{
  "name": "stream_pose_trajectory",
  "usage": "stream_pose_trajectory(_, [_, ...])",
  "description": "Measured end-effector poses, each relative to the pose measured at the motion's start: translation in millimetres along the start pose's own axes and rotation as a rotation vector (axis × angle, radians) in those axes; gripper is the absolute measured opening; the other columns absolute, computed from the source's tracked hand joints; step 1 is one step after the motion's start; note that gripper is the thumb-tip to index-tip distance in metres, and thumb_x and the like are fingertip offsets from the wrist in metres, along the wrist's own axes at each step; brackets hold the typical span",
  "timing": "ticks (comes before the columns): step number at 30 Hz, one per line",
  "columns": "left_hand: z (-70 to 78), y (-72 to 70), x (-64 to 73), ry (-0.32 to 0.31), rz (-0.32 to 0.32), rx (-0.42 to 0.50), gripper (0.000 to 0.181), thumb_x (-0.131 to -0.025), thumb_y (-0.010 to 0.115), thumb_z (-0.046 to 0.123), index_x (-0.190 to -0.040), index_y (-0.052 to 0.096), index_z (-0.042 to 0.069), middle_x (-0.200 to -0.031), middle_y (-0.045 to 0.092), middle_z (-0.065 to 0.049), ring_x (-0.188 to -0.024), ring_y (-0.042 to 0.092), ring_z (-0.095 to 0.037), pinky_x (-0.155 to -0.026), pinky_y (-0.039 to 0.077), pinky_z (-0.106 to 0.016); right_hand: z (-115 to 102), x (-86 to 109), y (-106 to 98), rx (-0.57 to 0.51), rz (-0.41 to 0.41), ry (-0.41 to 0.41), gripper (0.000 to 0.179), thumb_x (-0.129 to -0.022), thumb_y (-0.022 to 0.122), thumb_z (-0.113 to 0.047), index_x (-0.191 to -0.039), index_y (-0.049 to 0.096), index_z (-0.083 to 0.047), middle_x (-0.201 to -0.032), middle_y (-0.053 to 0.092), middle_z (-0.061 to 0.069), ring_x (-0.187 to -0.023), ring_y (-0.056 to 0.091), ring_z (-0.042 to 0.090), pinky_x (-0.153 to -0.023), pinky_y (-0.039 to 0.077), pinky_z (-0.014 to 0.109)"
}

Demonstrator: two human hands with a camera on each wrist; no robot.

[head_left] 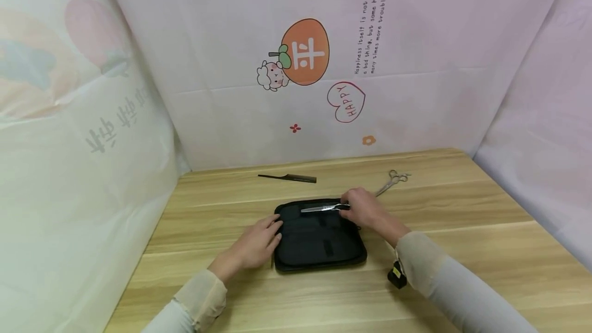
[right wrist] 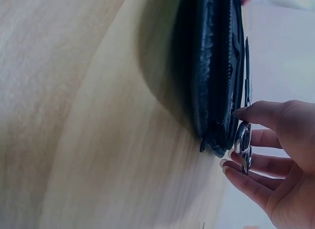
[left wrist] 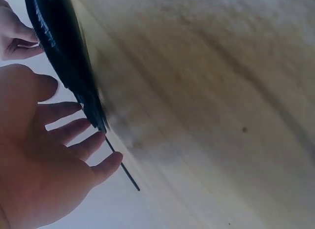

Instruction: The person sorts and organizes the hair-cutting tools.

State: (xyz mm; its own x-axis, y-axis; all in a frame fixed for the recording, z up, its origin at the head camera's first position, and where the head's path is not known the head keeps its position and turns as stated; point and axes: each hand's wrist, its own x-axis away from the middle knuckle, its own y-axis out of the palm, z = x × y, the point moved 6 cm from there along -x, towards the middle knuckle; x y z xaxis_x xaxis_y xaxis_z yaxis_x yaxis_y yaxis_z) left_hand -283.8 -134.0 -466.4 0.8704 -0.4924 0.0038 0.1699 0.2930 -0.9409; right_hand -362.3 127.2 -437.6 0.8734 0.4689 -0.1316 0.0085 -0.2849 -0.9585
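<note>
A black zip case [head_left: 305,251] lies opened out on the wooden table. My right hand [head_left: 363,208] grips a pair of scissors [head_left: 319,209] by the handles over the case's far right part, blades pointing left. In the right wrist view, the finger rings of the scissors [right wrist: 242,140] show beside the fingers, and the zip runs along the edge of the case [right wrist: 216,66]. My left hand [head_left: 259,243] rests its fingertips on the left edge of the case, fingers fairly straight and spread in the left wrist view.
Behind the case lies a black tail comb [head_left: 300,178]. A second pair of scissors [head_left: 390,182] lies at the back right, its tips hidden behind my right hand. Near my right wrist is a small black box [head_left: 396,275] with a yellow label. Printed cloth [head_left: 231,117] hangs around the table.
</note>
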Motion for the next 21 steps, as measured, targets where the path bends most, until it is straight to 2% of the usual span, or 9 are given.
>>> stream_pose_trajectory(4, [4.2, 4.2, -0.4, 0.002, -0.023, -0.01, 0.054, -0.111, 0.042, 0.034, -0.153, 0.044, -0.001, -0.164, 0.03, -0.021, -0.15, 0.032, -0.038, -0.117, 0.032, -0.057, 3.4, 0.3, 2.1, 0.004, -0.006, 0.018, 0.027, -0.089, 0.08, -0.019, -0.104, 0.077, 0.002, -0.108, 0.074, 0.018, -0.106, 0.068, 0.037, -0.09, 0.055, 0.051])
stream_pose_trajectory(8, [8.2, 7.3, 0.4, 0.024, -0.044, -0.045, 0.056, -0.111, 0.043, 0.035, -0.153, 0.043, 0.0, -0.165, 0.027, -0.021, -0.15, 0.031, -0.039, -0.115, 0.032, -0.061, 7.0, 0.5, 4.5, 0.013, -0.011, 0.039, 0.028, -0.089, 0.08, -0.02, -0.106, 0.076, 0.002, -0.109, 0.074, 0.018, -0.105, 0.068, 0.037, -0.089, 0.055, 0.051])
stream_pose_trajectory(13, [8.7, 10.0, 1.6, 0.01, -0.075, -0.055, 0.056, -0.11, 0.045, 0.036, -0.155, 0.042, 0.003, -0.166, 0.026, -0.02, -0.152, 0.029, -0.035, -0.117, 0.03, -0.059, 11.3, 1.3, 5.7, 0.017, -0.001, 0.057, 0.027, -0.09, 0.08, -0.02, -0.107, 0.076, 0.001, -0.11, 0.073, 0.017, -0.104, 0.068, 0.035, -0.088, 0.055, 0.05])
stream_pose_trajectory(21, [3.5, 10.8, 1.3, -0.006, -0.067, -0.053, 0.059, -0.109, 0.046, 0.04, -0.156, 0.041, 0.004, -0.165, 0.027, -0.019, -0.151, 0.031, -0.034, -0.117, 0.029, -0.059, 13.9, 1.5, 2.8, 0.041, 0.011, 0.057, 0.025, -0.089, 0.08, -0.02, -0.103, 0.076, 0.0, -0.104, 0.074, 0.016, -0.097, 0.069, 0.034, -0.084, 0.056, 0.05])
